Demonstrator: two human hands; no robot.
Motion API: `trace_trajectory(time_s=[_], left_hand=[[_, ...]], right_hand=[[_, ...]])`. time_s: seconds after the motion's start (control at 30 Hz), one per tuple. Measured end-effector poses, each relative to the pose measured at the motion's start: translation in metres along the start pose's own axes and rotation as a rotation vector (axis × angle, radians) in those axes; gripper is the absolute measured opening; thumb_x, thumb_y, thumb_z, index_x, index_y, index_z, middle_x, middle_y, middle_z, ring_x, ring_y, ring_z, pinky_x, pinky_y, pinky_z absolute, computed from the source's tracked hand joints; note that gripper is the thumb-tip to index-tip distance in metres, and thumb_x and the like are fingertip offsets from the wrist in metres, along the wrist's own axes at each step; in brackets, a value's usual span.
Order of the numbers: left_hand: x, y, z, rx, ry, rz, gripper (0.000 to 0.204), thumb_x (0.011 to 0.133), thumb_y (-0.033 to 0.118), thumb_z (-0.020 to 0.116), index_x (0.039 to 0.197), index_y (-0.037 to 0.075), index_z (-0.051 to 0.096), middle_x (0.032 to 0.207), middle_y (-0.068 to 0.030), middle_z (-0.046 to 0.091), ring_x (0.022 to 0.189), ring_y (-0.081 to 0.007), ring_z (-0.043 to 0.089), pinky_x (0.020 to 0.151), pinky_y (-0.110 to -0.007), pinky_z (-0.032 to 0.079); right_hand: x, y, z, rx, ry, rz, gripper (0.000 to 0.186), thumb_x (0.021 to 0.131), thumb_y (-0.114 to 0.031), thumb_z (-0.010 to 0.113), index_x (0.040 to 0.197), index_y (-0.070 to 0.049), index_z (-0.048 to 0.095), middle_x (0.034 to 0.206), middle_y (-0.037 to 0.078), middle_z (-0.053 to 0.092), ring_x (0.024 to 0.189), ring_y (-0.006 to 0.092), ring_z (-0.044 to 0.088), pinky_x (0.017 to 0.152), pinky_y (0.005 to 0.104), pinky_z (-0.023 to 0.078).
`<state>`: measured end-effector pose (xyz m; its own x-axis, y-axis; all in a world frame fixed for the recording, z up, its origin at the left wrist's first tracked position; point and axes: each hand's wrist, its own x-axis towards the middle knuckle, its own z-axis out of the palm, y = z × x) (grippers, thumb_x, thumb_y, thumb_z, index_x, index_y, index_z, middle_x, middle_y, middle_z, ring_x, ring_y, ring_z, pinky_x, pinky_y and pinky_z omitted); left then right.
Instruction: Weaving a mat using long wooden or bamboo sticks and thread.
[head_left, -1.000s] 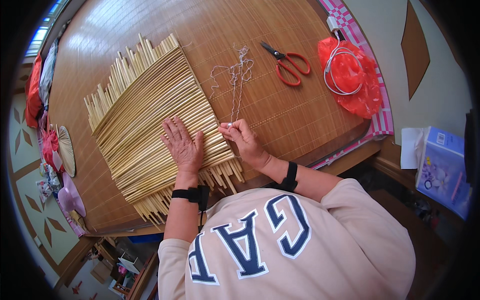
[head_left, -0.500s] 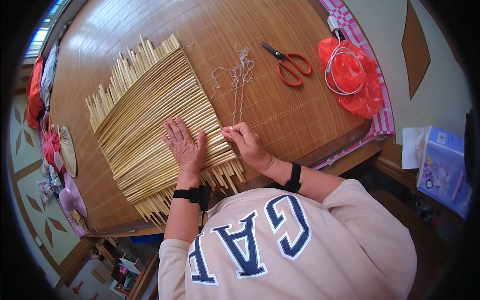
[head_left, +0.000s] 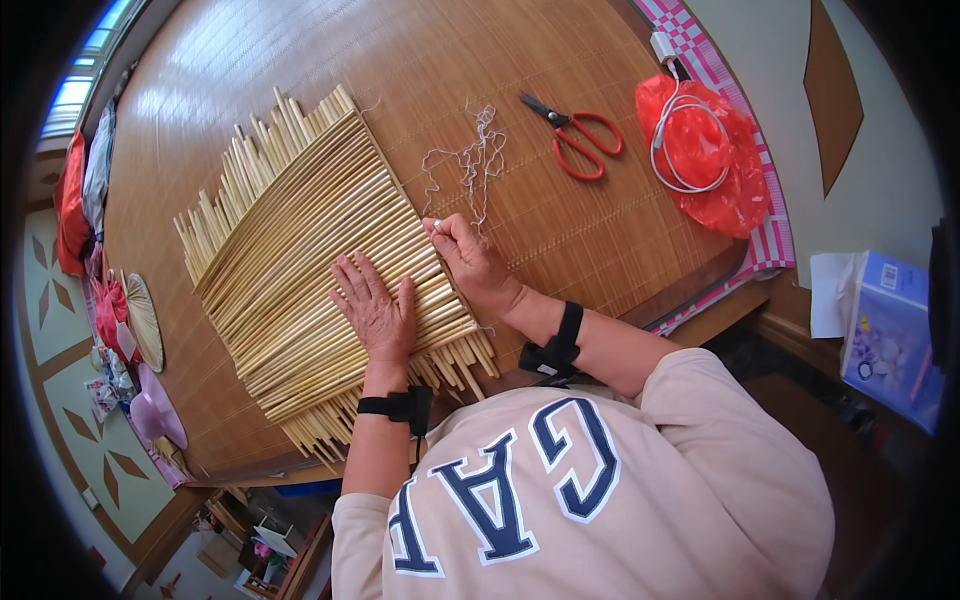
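Note:
Across the woven table mat [head_left: 560,250] lies a fan-shaped panel of pale straw stalks [head_left: 310,235], set side by side, with uneven ends sticking out at the far and near edges. My left hand [head_left: 378,312] rests flat on its right half, fingers spread. At the panel's right edge my right hand [head_left: 478,268] is closed in a pinch, with a small shiny metal piece at its fingertips. White thread [head_left: 485,165] runs from this hand into a loose tangle beyond; whether a needle is held too, I cannot make out.
Red-handled scissors [head_left: 580,140] lie open to the right of the thread. Farther right is a red plastic bag [head_left: 715,170] with a white charging cable [head_left: 655,140]. A hand fan [head_left: 145,320] and a pink hat [head_left: 158,410] sit at the left edge.
My right hand has moved up and left along the panel's right edge, drawing the thread with it. My left hand stays spread on the stalks.

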<state>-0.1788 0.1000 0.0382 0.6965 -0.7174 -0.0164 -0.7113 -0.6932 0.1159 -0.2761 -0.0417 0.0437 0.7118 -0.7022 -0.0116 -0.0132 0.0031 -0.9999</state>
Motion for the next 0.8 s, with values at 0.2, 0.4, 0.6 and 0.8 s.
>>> trace_trajectory(time_s=[0.2, 0.4, 0.6, 0.8], left_hand=[[0.0, -0.002, 0.0, -0.052, -0.01, 0.015, 0.075, 0.088, 0.044, 0.043, 0.139, -0.001, 0.015, 0.145, -0.0232, 0.008, 0.136, -0.0371, 0.002, 0.106, -0.052, 0.0], [0.001, 0.001, -0.002, -0.007, -0.016, 0.015, 0.075, 0.088, 0.044, 0.042, 0.139, -0.002, 0.014, 0.145, -0.0242, 0.009, 0.135, -0.0381, 0.002, 0.106, -0.054, 0.0], [0.001, 0.004, -0.001, 0.04, -0.005, 0.01, 0.076, 0.087, 0.045, 0.042, 0.139, -0.002, 0.013, 0.145, -0.0242, 0.009, 0.135, -0.0373, 0.002, 0.106, -0.054, -0.001], [0.002, 0.005, 0.0, 0.032, -0.016, -0.001, 0.076, 0.087, 0.045, 0.042, 0.139, -0.002, 0.013, 0.145, -0.0232, 0.008, 0.136, -0.0363, 0.002, 0.106, -0.053, 0.0]], right_hand=[[0.0, 0.001, 0.002, -0.106, 0.033, -0.088, 0.012, 0.092, -0.014, 0.047, 0.094, -0.002, 0.048, 0.1, 0.019, 0.062, 0.089, 0.0286, 0.062, 0.069, 0.0324, 0.049], [0.0, -0.003, 0.0, -0.194, -0.033, -0.13, 0.011, 0.091, -0.013, 0.047, 0.094, -0.002, 0.047, 0.103, 0.02, 0.061, 0.093, 0.0304, 0.061, 0.071, 0.0338, 0.049], [0.01, 0.011, 0.004, -0.097, 0.115, -0.178, 0.01, 0.089, -0.012, 0.05, 0.093, -0.004, 0.047, 0.107, 0.02, 0.058, 0.088, 0.0348, 0.058, 0.068, 0.0377, 0.047], [0.012, 0.01, 0.021, -0.137, 0.068, -0.19, 0.008, 0.088, -0.009, 0.05, 0.092, -0.002, 0.047, 0.119, 0.023, 0.051, 0.09, 0.0358, 0.056, 0.075, 0.0352, 0.045]])
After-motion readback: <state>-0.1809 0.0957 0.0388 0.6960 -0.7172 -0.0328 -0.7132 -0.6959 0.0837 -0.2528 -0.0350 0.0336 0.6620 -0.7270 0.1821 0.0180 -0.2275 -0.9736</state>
